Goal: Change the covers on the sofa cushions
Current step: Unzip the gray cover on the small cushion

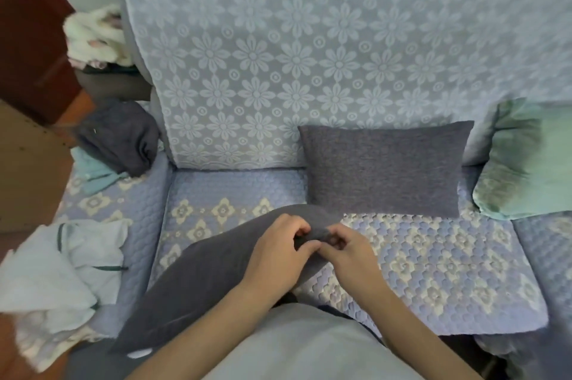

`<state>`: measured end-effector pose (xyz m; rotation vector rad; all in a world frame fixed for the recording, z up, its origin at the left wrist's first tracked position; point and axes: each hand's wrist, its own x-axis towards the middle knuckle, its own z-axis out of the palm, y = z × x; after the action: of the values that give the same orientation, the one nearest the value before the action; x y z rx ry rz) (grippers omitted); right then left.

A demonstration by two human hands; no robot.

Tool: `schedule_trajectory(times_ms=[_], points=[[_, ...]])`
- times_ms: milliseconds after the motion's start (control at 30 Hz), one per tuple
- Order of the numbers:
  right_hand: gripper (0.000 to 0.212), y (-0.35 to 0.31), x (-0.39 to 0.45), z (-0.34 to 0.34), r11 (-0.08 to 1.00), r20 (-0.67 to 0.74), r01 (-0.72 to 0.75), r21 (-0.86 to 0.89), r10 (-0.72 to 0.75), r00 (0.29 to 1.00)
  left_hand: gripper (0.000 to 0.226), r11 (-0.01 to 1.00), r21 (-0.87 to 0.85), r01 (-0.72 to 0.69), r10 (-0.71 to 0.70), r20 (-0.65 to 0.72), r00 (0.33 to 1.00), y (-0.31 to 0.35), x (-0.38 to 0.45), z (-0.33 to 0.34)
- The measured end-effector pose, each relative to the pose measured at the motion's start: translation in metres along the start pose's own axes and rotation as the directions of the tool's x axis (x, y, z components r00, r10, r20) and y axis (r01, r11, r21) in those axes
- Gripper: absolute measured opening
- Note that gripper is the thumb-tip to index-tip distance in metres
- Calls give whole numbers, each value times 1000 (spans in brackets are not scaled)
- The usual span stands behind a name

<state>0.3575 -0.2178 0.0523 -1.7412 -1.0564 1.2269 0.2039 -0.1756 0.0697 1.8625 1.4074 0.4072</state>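
A dark grey cushion (pixel 210 280) lies slanted across the front of the sofa seat, reaching from my lap up toward the middle. My left hand (pixel 278 252) grips its upper right corner, fingers curled over the fabric. My right hand (pixel 346 248) pinches the same corner edge from the right, touching the left hand. A second grey cushion (pixel 383 166) leans upright against the backrest. A pale green cushion (pixel 526 163) sits at the right. A crumpled grey cover (pixel 120 135) lies on the left armrest area.
The sofa (pixel 433 262) has a blue quilted seat cover and a floral lace backrest throw (pixel 278 54). White and teal cloths (pixel 68 268) are heaped at the left. A white bundle (pixel 93 36) sits by the brown door (pixel 28 39).
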Motion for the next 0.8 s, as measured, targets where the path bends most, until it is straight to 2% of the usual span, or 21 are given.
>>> schedule_trajectory(times_ms=[133, 300, 433, 500, 633, 700, 800], points=[[10, -26, -1, 18, 1000, 15, 29, -9, -29, 999, 16, 1000, 21, -15, 18, -153, 988, -11, -24, -25], [10, -52, -3, 41, 999, -2, 40, -26, -40, 999, 20, 990, 134, 41, -24, -126, 992, -15, -34, -60], [10, -70, -6, 56, 997, -14, 44, -57, -45, 999, 23, 977, 210, 35, 3, -179, 984, -9, -48, -76], [11, -78, -7, 63, 995, -9, 32, -94, -33, 999, 27, 983, 133, 125, -102, -171, 980, -12, -51, -82], [14, -91, -7, 71, 958, -16, 43, -282, -50, 999, 28, 922, -215, 323, -338, -39, 940, -19, -42, -93], [14, -98, -5, 74, 905, 49, 87, -416, -74, 996, 25, 864, -365, 348, -383, -27, 923, -20, -40, -92], [18, -107, -3, 82, 835, 175, 162, -526, -81, 981, 28, 846, -422, 326, -395, -86, 915, -25, -38, -87]])
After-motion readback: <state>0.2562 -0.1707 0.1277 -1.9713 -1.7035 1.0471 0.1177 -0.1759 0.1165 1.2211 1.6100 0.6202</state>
